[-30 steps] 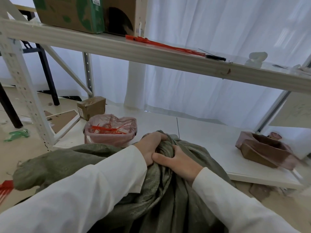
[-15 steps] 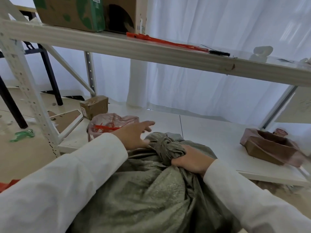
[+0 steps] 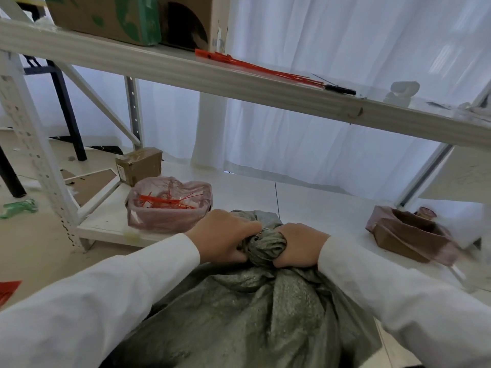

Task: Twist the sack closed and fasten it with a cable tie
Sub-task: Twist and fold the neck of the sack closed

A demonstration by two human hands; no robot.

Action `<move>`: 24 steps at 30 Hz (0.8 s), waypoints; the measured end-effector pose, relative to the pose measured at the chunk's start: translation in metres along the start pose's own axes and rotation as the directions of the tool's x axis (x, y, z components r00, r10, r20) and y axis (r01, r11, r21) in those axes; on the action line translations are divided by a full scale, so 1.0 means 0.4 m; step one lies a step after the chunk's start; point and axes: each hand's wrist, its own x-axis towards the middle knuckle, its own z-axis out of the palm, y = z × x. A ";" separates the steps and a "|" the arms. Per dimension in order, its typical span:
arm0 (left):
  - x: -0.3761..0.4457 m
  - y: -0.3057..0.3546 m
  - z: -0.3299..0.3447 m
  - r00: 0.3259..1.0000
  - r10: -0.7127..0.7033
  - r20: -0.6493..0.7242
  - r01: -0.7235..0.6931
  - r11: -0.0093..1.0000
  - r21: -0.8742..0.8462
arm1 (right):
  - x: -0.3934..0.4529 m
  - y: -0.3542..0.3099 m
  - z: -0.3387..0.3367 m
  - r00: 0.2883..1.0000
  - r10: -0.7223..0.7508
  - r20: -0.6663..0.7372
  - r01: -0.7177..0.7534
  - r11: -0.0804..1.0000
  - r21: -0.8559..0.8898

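A grey-green woven sack (image 3: 249, 312) fills the lower middle of the head view, and its mouth is gathered into a twisted neck (image 3: 267, 244). My left hand (image 3: 223, 236) grips that neck from the left. My right hand (image 3: 299, 248) grips it from the right, so both hands close around the same bunch of fabric. Red cable ties (image 3: 164, 201) lie in a pink plastic bag (image 3: 170, 219) on the low shelf, just left of my left hand. More red cable ties (image 3: 255, 67) rest on the upper shelf.
A white shelf beam (image 3: 239, 88) crosses overhead, carrying cardboard boxes (image 3: 127, 17) and a black-handled tool (image 3: 340, 89). On the low white shelf (image 3: 305, 205) stand a small brown box (image 3: 139, 166) at left and an open brown carton (image 3: 409, 233) at right. White curtains hang behind.
Half a second ago my left hand was open, off the sack and reaching toward the pink bag. It has come back and closed on the twisted neck opposite my right hand.
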 end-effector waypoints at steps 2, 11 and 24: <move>0.003 0.009 -0.006 0.997 -0.068 0.023 0.067 0.998 0.005 | 0.000 0.011 0.011 1.000 0.013 -0.021 -0.011 0.996 0.093; 0.018 0.026 -0.026 0.880 -0.178 0.441 0.371 0.837 -0.403 | 0.007 -0.049 0.001 1.000 -0.017 -0.005 0.014 0.945 -0.328; 0.041 0.045 -0.009 0.907 -0.360 0.220 0.406 0.885 -0.227 | -0.118 0.061 0.042 0.973 0.094 0.209 -0.219 0.103 0.970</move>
